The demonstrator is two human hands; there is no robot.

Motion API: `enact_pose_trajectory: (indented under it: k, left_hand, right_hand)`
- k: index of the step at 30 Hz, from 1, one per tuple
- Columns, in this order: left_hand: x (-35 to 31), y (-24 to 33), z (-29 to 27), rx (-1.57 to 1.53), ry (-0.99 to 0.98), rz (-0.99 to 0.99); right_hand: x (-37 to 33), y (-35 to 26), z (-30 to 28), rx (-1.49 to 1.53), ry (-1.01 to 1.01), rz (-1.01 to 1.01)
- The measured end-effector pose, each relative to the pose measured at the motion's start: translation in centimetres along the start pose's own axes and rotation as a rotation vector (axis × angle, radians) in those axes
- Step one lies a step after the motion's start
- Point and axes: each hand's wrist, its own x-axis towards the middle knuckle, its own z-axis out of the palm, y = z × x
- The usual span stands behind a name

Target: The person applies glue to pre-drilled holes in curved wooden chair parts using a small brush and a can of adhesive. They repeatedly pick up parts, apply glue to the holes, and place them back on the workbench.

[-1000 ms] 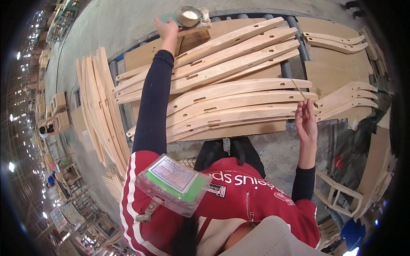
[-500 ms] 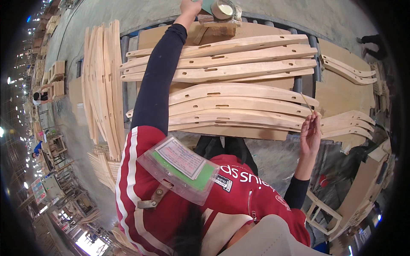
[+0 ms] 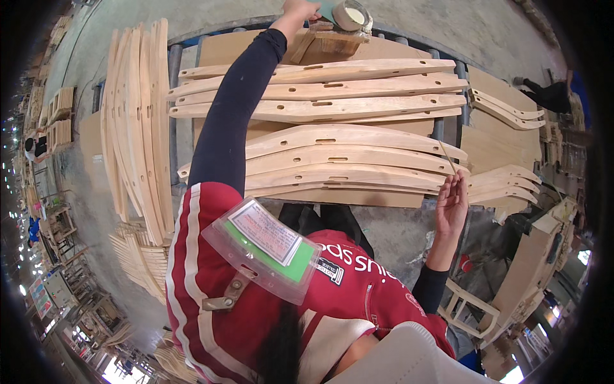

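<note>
Wood: pale curved wooden slats [image 3: 332,105] with oblong slots lie stacked in rows across a roller bench [image 3: 176,64].
Left hand [image 3: 299,9]: stretched to the far edge of the bench, at a greenish sheet [image 3: 326,8] and a round open tin of pale paste [image 3: 350,14] that stands on a small wooden block [image 3: 329,41]; whether the fingers are closed on anything cannot be told, the frame edge cuts them off.
Right hand [image 3: 451,206]: fingers pinched together on a thin wooden stick [image 3: 447,157], its tip raised over the near slats.
Doing it well (a judgement): keep the stick pinched low for control and steady the tin before dipping, so that paste reaches the slots only and does not drip on the slat faces.
Surface: grey metal rollers show between the slats; flat plywood panels [image 3: 495,144] lie beneath and to the right.
Room: concrete workshop floor [image 3: 448,38], more bent slats standing on edge at the left [image 3: 134,121], stacked frame parts [image 3: 137,256] below them, another person's dark trouser legs [image 3: 543,95] at the far right.
Also seen: a clear badge holder with a green card [image 3: 265,249] on the red jacket.
</note>
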Motion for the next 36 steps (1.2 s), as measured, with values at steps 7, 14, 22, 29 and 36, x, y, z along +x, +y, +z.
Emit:
enact_pose_trajectory:
  k: [7,14,22,29,36]
  left_hand:
    - [-3.4,2.0,-6.0,0.429,-0.056,0.557]
    - [-16.4,-4.4,-16.4,1.178,-0.722,0.437]
    - [-20.0,-6.6,-18.9,1.267,-0.673,0.497]
    - [-19.4,-8.2,-19.5,1.143,-0.654,0.566]
    - [-18.7,-8.3,-19.2,1.182,-0.67,0.58]
  right_hand:
    - [-1.4,0.2,1.3,-0.265,0.082,-0.201]
    - [3.9,3.6,4.7,-1.016,-0.283,-0.501]
    - [8.0,8.0,11.0,-1.646,-0.431,-0.857]
    - [13.0,8.8,10.2,-2.044,-0.688,-0.785]
    - [18.3,11.9,11.0,-2.359,-0.816,-0.694]
